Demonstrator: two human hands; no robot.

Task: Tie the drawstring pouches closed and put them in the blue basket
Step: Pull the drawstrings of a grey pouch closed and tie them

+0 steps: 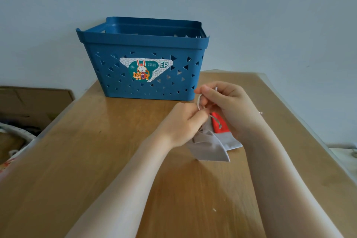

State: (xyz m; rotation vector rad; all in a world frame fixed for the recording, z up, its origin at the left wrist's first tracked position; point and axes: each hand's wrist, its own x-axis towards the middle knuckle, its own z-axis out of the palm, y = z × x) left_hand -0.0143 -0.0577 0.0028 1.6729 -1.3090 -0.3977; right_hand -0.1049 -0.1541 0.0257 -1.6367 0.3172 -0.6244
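Up and to the left of our grip stands the blue basket (143, 75) on the wooden table (96, 160); we cannot see its inside, and its label (146, 69) reads "EP" beside a cartoon rabbit. Our left hand (181, 121) pinches the grey pouch (210, 147) at its gathered neck. Just right, our right hand (226, 102) pinches the white drawstring (199, 102) looped between both hands. A red pouch (219, 125) lies under that hand.
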